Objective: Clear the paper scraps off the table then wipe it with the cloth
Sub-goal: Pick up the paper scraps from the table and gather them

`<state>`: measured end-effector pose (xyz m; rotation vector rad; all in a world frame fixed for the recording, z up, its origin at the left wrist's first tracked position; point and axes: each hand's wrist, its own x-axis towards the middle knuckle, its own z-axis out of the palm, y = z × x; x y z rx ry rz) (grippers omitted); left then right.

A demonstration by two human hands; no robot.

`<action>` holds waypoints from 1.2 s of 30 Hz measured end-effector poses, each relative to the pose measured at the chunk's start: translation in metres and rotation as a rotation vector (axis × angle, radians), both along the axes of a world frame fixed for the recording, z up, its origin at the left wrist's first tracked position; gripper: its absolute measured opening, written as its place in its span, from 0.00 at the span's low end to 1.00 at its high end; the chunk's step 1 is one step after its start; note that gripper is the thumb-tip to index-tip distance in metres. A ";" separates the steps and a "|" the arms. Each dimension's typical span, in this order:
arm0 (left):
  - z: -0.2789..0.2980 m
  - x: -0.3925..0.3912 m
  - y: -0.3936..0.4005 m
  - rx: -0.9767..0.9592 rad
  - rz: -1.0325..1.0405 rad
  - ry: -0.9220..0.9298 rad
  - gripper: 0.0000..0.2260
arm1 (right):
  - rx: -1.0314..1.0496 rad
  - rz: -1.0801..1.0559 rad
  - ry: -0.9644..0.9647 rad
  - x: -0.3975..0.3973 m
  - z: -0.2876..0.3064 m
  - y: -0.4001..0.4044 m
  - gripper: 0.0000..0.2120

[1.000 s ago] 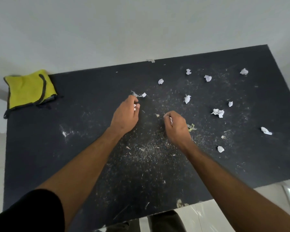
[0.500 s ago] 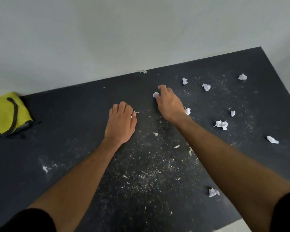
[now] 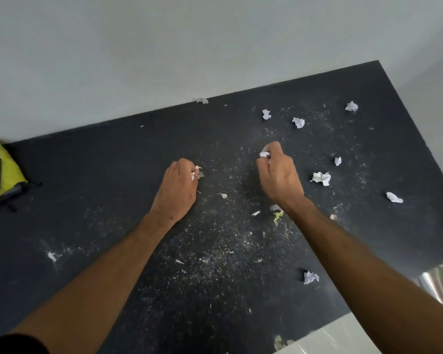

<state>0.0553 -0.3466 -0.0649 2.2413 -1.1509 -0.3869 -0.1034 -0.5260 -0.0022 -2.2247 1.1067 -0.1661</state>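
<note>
On the dusty black table (image 3: 113, 175), the right hand (image 3: 279, 175) pinches a crumpled white paper scrap (image 3: 264, 154); the left hand (image 3: 177, 190) seems curled round smaller bits; gather the loose white scraps (image 3: 321, 178) before fetching the folded yellow cloth (image 3: 0, 172) at far left.

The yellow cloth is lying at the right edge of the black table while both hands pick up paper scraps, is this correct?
Not quite. The head view shows the yellow cloth at the left edge of the black table, not the right. The left hand and right hand do hold paper scraps.
</note>
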 end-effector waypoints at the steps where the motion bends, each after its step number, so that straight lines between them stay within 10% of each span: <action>1: 0.000 -0.010 0.001 -0.008 -0.035 0.023 0.03 | 0.011 -0.024 -0.008 -0.015 0.002 0.000 0.06; 14: 0.030 -0.156 -0.069 -0.110 -0.339 0.166 0.11 | 0.045 -0.398 -0.013 -0.181 0.018 -0.027 0.10; 26: 0.025 -0.282 -0.335 -0.068 -0.394 0.118 0.07 | -0.290 -0.237 -0.022 -0.263 -0.039 -0.263 0.12; 36: -0.003 -0.311 -0.391 -0.020 -0.430 0.191 0.35 | -0.010 -0.111 -0.228 -0.292 -0.062 -0.280 0.21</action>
